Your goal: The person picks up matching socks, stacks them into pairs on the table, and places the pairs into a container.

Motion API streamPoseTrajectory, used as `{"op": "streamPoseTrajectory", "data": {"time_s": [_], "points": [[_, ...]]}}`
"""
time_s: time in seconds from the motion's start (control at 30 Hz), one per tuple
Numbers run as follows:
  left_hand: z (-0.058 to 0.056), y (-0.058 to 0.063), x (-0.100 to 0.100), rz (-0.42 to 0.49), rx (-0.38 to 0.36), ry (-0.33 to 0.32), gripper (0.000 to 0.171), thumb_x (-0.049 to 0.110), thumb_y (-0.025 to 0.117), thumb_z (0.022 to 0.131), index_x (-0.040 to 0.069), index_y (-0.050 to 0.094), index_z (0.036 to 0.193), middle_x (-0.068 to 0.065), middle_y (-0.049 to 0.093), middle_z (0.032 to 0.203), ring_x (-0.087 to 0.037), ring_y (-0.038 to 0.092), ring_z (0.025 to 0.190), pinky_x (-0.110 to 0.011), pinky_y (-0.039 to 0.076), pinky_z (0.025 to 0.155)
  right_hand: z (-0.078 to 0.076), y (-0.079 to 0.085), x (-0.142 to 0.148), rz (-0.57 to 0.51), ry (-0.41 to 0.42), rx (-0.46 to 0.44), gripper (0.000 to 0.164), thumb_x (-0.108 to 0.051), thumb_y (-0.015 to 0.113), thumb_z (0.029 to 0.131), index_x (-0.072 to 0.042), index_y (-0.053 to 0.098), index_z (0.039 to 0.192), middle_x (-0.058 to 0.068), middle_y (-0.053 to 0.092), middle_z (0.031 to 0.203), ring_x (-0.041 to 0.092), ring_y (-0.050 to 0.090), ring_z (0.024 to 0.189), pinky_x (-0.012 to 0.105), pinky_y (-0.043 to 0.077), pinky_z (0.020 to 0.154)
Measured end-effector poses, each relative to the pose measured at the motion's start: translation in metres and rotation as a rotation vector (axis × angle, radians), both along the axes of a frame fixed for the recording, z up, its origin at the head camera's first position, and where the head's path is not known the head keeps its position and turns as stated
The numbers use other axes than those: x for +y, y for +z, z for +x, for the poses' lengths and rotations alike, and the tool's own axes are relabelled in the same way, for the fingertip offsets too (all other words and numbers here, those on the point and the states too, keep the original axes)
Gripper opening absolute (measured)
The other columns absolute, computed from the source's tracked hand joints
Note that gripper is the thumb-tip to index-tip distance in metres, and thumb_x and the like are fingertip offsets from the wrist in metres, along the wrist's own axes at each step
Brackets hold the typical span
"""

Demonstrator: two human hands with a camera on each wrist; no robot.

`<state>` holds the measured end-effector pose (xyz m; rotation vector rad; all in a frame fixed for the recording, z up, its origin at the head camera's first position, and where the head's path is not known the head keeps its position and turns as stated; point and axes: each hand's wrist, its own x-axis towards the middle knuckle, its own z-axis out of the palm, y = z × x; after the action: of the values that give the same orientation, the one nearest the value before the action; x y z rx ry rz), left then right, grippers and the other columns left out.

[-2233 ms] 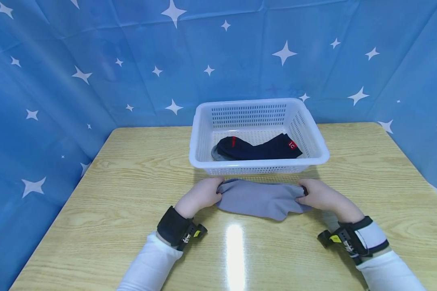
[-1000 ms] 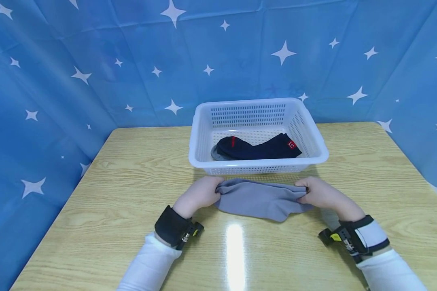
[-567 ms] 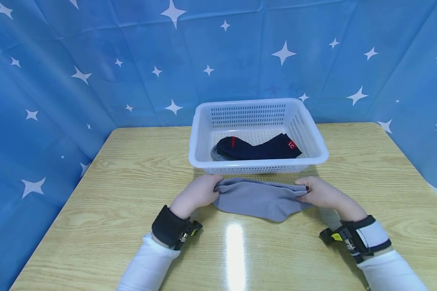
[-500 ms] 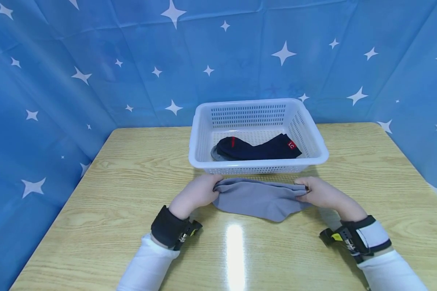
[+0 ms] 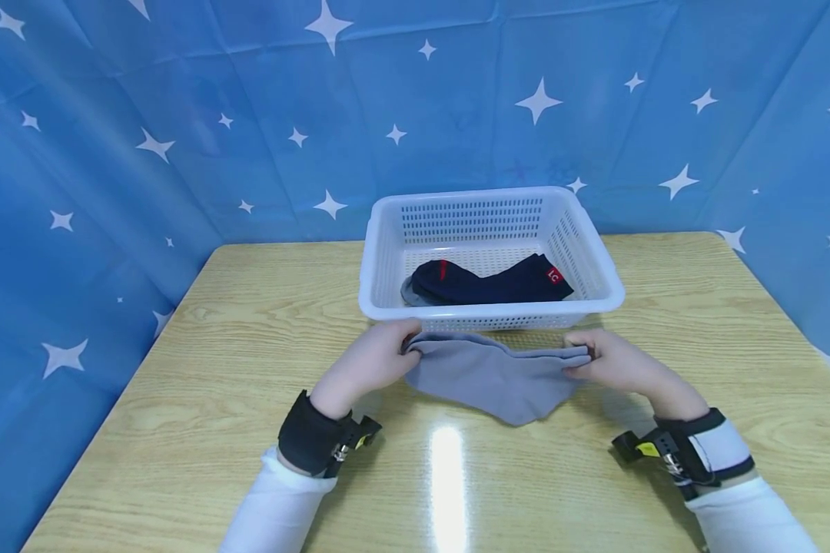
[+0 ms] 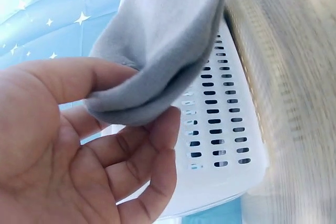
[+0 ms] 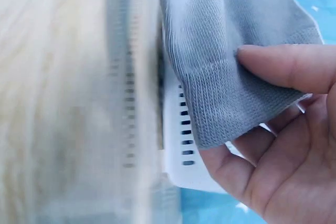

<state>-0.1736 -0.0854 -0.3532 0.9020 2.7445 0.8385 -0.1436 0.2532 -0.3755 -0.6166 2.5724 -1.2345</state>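
Observation:
A grey sock (image 5: 494,376) stretches between both hands just in front of the white basket (image 5: 491,312). My left hand (image 5: 372,359) pinches its toe end; in the left wrist view the thumb and fingers (image 6: 165,129) close on the folded cloth. At the other end my right hand (image 5: 619,361) pinches the ribbed cuff (image 7: 220,103), thumb on top and fingers underneath. The heel bulges down toward the near side of the table.
Inside the basket lie a dark navy sock (image 5: 491,283) with red marks and a grey sock (image 5: 410,292) partly under it. The wooden table (image 5: 263,307) meets a blue star-patterned cloth (image 5: 283,100) at the back.
Both hands have risen slightly and lifted the sock, which now hangs straighter with its heel pointing down. The left hand has also shifted a little left. The basket and its socks have stayed put.

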Motion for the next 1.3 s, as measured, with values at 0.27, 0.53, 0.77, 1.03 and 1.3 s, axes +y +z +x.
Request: {"op": "streamPoseTrajectory", "data": {"time_s": [0.27, 0.53, 0.77, 1.03, 1.3], "points": [[0.002, 0.008, -0.001, 0.058, -0.003, -0.033, 0.025, 0.008, 0.056, 0.089, 0.012, 0.037, 0.073, 0.003, 0.028, 0.065, -0.01, 0.031, 0.058, -0.023, 0.029, 0.056, 0.004, 0.011, -0.002, -0.049, -0.04, 0.056, 0.028, 0.007, 0.064, 0.077, -0.008, 0.04, 0.076, -0.003, 0.032, 0.071, 0.007, 0.035, 0.063, 0.025, 0.032, 0.053], [0.005, 0.012, -0.007, 0.158, -0.008, 0.003, 0.018, 0.012, 0.056, 0.092, 0.013, 0.045, 0.079, 0.003, 0.039, 0.07, -0.012, 0.041, 0.065, -0.025, 0.034, 0.061, 0.003, 0.017, 0.001, -0.133, -0.001, 0.09, 0.019, 0.008, 0.059, 0.084, -0.003, 0.047, 0.093, -0.001, 0.048, 0.082, 0.004, 0.048, 0.072, 0.025, 0.043, 0.059], [-0.002, 0.027, -0.01, 0.246, 0.079, 0.003, 0.003, 0.012, 0.058, 0.093, 0.01, 0.058, 0.091, -0.003, 0.063, 0.09, -0.017, 0.061, 0.086, -0.035, 0.051, 0.077, 0.004, 0.033, 0.006, -0.203, -0.038, 0.157, 0.015, 0.006, 0.052, 0.091, -0.008, 0.054, 0.098, -0.01, 0.056, 0.097, 0.0, 0.054, 0.089, 0.02, 0.047, 0.071], [-0.022, 0.047, -0.009, 0.384, 0.198, 0.143, 0.012, 0.01, 0.057, 0.095, 0.003, 0.06, 0.103, -0.013, 0.063, 0.098, -0.025, 0.059, 0.09, -0.041, 0.049, 0.078, -0.019, 0.063, -0.002, -0.178, -0.217, 0.214, 0.026, -0.006, 0.046, 0.099, 0.004, 0.049, 0.122, 0.023, 0.048, 0.132, -0.01, 0.048, 0.103, 0.009, 0.041, 0.08], [-0.056, 0.046, 0.001, 0.262, 0.23, 0.264, 0.015, 0.015, 0.056, 0.095, 0.005, 0.061, 0.105, -0.013, 0.065, 0.101, -0.026, 0.059, 0.091, -0.039, 0.048, 0.083, -0.056, 0.069, -0.009, -0.086, -0.431, 0.252, 0.029, -0.02, 0.047, 0.1, -0.001, 0.053, 0.121, 0.017, 0.056, 0.118, 0.013, 0.054, 0.098, 0.026, 0.042, 0.081]]}}
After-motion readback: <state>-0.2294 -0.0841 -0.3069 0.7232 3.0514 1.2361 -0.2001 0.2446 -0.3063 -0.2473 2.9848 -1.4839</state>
